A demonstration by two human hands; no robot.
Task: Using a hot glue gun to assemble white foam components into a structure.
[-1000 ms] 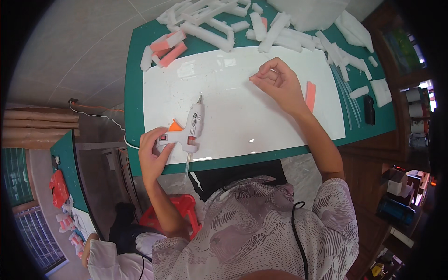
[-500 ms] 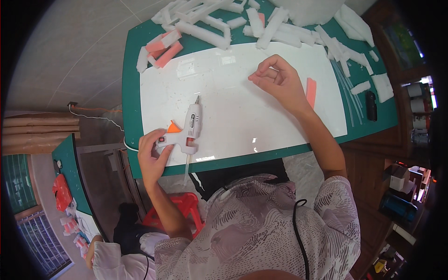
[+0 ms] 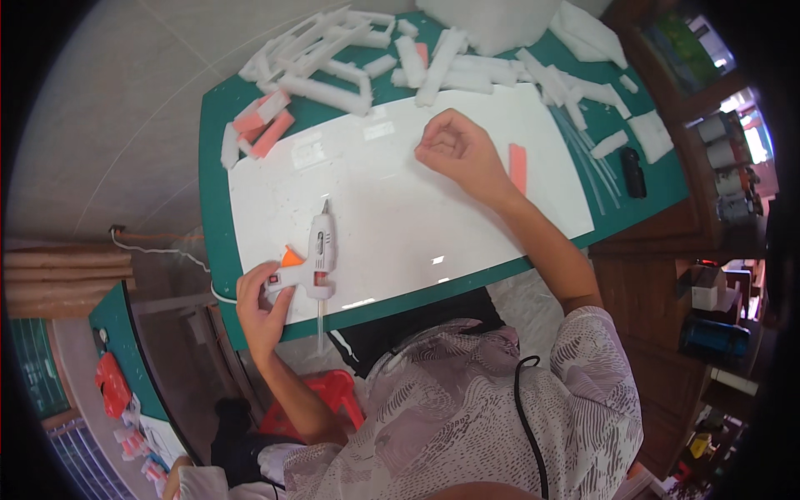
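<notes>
A white glue gun (image 3: 322,250) with an orange trigger lies on the white board, its nozzle pointing away from me and a clear glue stick (image 3: 321,329) sticking out of its back end over the table's near edge. My left hand (image 3: 262,308) is closed round the handle end, thumb on one side and fingers on the other. Above the right half of the board, my right hand (image 3: 460,157) is curled with the fingertips pressed together; whatever it may hold is hidden. A pink foam strip (image 3: 518,169) lies near my right wrist.
The white board (image 3: 375,217) rests on a green table (image 3: 218,167). White foam pieces (image 3: 325,92) and pink blocks (image 3: 271,133) line its far side. Clear glue sticks (image 3: 593,162) and a black object (image 3: 634,172) lie right. A person (image 3: 242,450) sits lower left, near a red stool (image 3: 333,392).
The whole view has shifted, with the table moving left in it. My right hand's fingers have curled in more. My left hand stays on the glue gun.
</notes>
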